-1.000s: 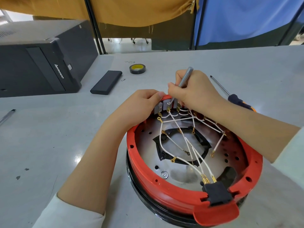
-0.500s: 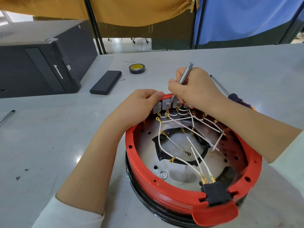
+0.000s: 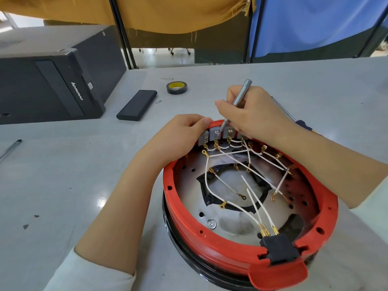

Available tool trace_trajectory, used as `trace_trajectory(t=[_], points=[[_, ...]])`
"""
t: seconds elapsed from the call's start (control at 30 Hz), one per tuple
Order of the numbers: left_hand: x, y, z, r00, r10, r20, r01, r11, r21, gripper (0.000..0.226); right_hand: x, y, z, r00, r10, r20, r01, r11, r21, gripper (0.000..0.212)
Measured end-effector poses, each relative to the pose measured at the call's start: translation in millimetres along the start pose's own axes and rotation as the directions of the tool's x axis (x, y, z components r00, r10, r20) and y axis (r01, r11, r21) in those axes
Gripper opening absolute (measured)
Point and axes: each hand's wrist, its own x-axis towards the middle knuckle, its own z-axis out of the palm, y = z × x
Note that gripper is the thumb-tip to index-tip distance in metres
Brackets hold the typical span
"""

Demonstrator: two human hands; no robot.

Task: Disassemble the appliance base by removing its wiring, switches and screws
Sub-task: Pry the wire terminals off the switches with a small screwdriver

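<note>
Since a second ago my right hand (image 3: 249, 114) has lifted a little and tipped the driver (image 3: 237, 101) more upright, and the loose white wires (image 3: 254, 202) in the middle have slumped flatter across the plate; my left hand (image 3: 184, 135) has not budged.

My worry is the tip. It sits on the screw of the second grey switch (image 3: 216, 134), and I judge the bit is thin for the job: if I twist without pressing straight down, it could skid off the head and jab a wire or the thumb just beside it. The base (image 3: 210, 244) rests on a black ring and only my left hand steadies it, so a hard push at the far rim could rock it or slide it across the table (image 3: 63, 185). A freed screw could also drop among the wires or through one of the holes in the plate.

My right hand is closed round the driver in a pen grip, fingers and thumb pinching the shaft low down. My left hand curls over the far rim of the base, thumb pressed against the red edge beside the first switch, holding it still. The base stands on the table right in front of me, open side up.
</note>
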Motion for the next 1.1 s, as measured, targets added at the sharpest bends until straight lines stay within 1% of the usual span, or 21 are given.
trace_trajectory(t=[0.1, 0.13, 0.2, 0.27, 0.37, 0.43, 0.53, 0.63, 0.73, 0.83, 0.9, 0.97, 1.03, 1.1], points=[[0, 0, 0, 1.000, 0.008, 0.002, -0.008, 1.000, 0.001, 0.036, -1, -11, -17, 0.985, -0.003, 0.175, -0.016, 0.994, 0.108, 0.021], [0, 0, 0, 1.000, 0.010, 0.000, -0.010, 1.000, 0.001, 0.036, -3, -13, -24, 0.977, -0.018, 0.212, -0.006, 0.993, 0.114, 0.018], [0, 0, 0, 1.000, 0.004, 0.001, -0.004, 1.000, -0.010, 0.034, -8, -13, -34, 0.973, -0.031, 0.228, 0.007, 0.995, 0.104, 0.017], [0, 0, 0, 1.000, 0.004, 0.002, -0.004, 1.000, -0.005, 0.033, -15, -7, -36, 0.982, 0.009, 0.189, -0.029, 0.994, 0.103, 0.016], [-1, -1, 1, 0.999, 0.032, -0.003, -0.032, 0.999, 0.004, 0.028, -25, 4, -28, 0.991, 0.109, 0.076, -0.117, 0.987, 0.109, 0.021], [-2, -1, 1, 0.998, 0.056, 0.005, -0.056, 0.998, -0.011, 0.031, -25, 9, -23, 0.989, 0.149, 0.000, -0.148, 0.983, 0.109, 0.025], [-3, 0, 1, 0.996, 0.087, 0.028, -0.087, 0.996, -0.003, 0.029, -21, 10, -18, 0.984, 0.158, -0.076, -0.154, 0.986, 0.057, 0.032], [-2, 1, 0, 0.997, 0.060, 0.040, -0.062, 0.997, 0.041, 0.026, -19, 13, -13, 0.981, 0.145, -0.128, -0.146, 0.989, 0.003, 0.031], [-2, 0, -6, 0.997, 0.019, 0.075, -0.024, 0.997, 0.069, 0.023, -19, 13, -9, 0.983, 0.123, -0.135, -0.129, 0.991, -0.042, 0.029], [-2, 0, -10, 0.996, -0.017, 0.083, 0.015, 0.999, 0.030, 0.015, -17, 11, -6, 0.987, 0.112, -0.115, -0.119, 0.991, -0.058, 0.028], [0, -2, -7, 0.999, 0.013, 0.037, -0.015, 0.997, 0.070, 0.012, -15, 9, -4, 0.989, 0.099, -0.106, -0.107, 0.992, -0.071, 0.028], [1, -4, -3, 0.998, 0.046, 0.031, -0.048, 0.996, 0.073, 0.010, -15, 8, -3, 0.991, 0.082, -0.107, -0.089, 0.994, -0.065, 0.029], [2, -6, -3, 0.996, 0.052, 0.075, -0.053, 0.998, 0.018, 0.014, -17, 7, -3, 0.992, 0.046, -0.115, -0.054, 0.996, -0.068, 0.030], [1, -6, -5, 0.994, 0.043, 0.101, -0.044, 0.999, 0.005, 0.021, -20, 7, -2, 0.994, -0.006, -0.110, -0.004, 0.996, -0.091, 0.032]])
